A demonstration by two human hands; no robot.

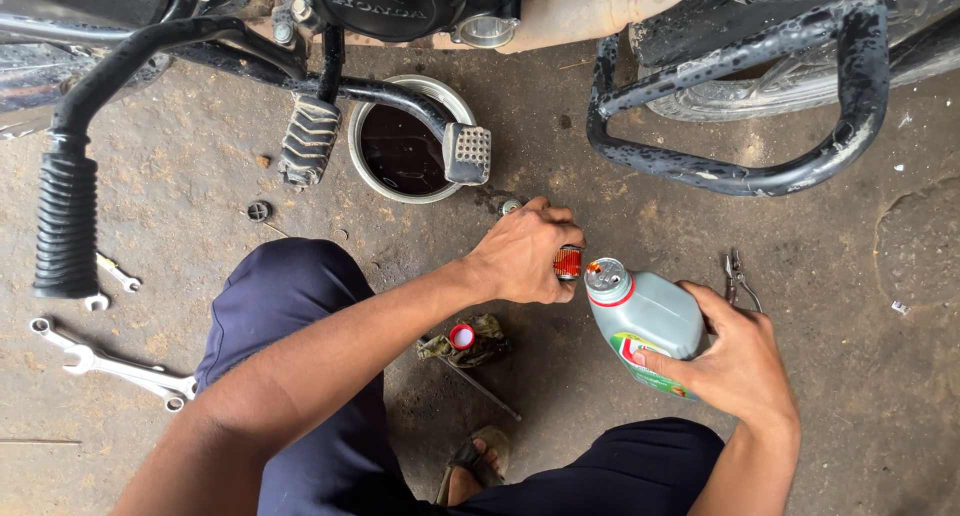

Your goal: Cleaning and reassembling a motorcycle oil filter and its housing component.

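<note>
While my right hand [735, 361] wraps around the grey oil bottle [648, 326], I hold it low over the concrete floor [880, 376], between my knees and the motorcycle, with its neck tipped toward my left. The bottle carries a green and red label on its lower side, and its mouth has a silvery seal with a red ring beneath. My left hand [520, 256] is just beside that mouth, fingers closed on a small red ribbed cap [568, 263].

Below the left hand lies a crumpled rag [478, 341] with another small red and white cap [461, 336] resting on it. Further up, a round metal drain pan [405, 148] sits under the engine [400, 6], filled with dark oil; the brake pedal [467, 154] and a footpeg [308, 141] reach across it, partly covering its rim.

To my right, pliers [737, 279] lie on the floor just behind the bottle. Well to my left, several spanners [115, 366] lie scattered near the rubber-sleeved kick lever [65, 221]. A black crash guard [760, 126] curves in front of the wheel.
</note>
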